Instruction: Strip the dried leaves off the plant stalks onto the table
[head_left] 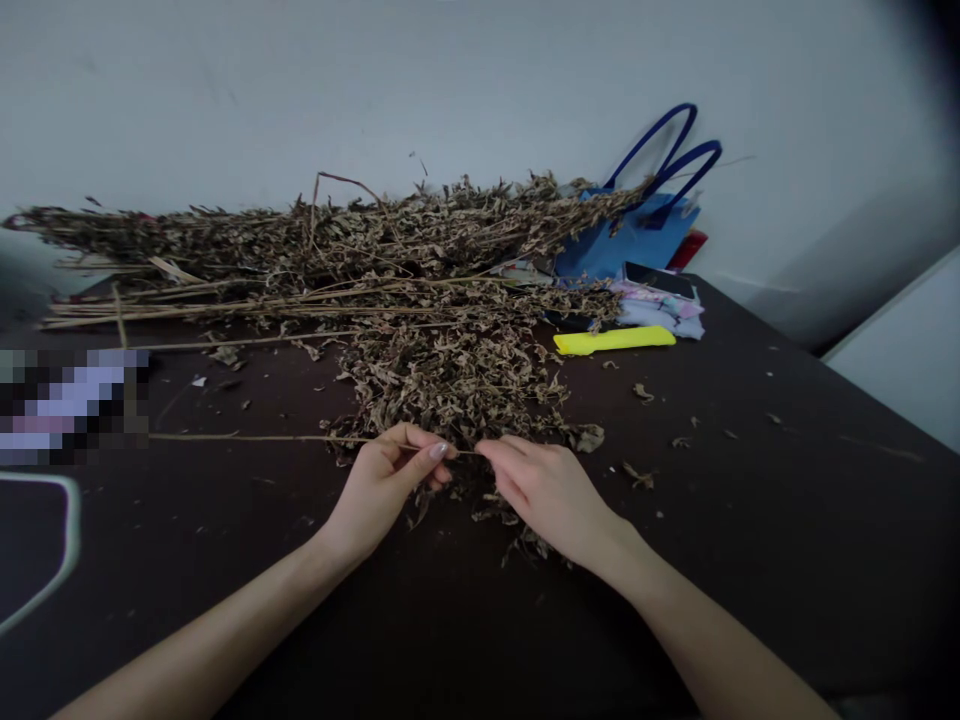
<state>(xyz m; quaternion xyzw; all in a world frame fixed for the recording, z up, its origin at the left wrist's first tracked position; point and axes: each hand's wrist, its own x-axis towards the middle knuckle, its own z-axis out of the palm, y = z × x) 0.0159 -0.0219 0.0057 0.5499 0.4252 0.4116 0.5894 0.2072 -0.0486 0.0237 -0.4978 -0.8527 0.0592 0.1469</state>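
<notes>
Thin, bare, straw-brown stem (247, 437), lying level just in front of the leaf pile (450, 375) and trailing off to its left. The left hand (386, 485) pinches it, thumb on fingertip; the right hand (551, 490) nips its end, fingers closed tight. Right of the pile, the dark table (787, 520) runs open to its edge.

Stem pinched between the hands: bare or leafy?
The stem is bare left of the left hand; beyond the right hand, cannot tell.
</notes>
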